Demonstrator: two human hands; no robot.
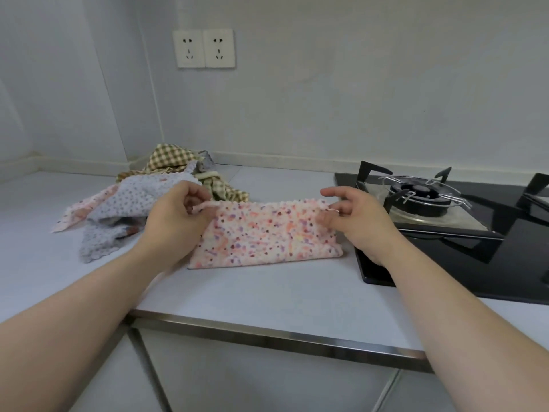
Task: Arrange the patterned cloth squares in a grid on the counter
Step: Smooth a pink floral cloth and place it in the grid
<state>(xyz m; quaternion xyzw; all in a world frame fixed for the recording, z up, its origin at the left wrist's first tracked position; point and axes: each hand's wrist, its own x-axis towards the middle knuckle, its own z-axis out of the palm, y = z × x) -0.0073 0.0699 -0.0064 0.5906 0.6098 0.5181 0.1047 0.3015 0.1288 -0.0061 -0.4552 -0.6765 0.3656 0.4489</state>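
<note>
A pink speckled cloth [267,236] lies folded on the white counter [267,292], its near edge flat and its far edge lifted. My left hand [175,215] pinches the cloth's far left corner. At the far right corner my right hand [353,218] pinches the cloth between thumb and curled fingers, index finger stretched out. Left of the hands lies a heap of other cloths: a grey-blue dotted cloth [124,209], a pale pink cloth [80,214] under it, and a green-and-cream checked cloth [175,162] at the back.
A black gas hob [475,248] with a burner [419,194] and pan supports fills the counter's right side, touching the pink cloth's right end. Two wall sockets [205,49] sit on the back wall. The counter's metal front edge [267,334] runs below my arms.
</note>
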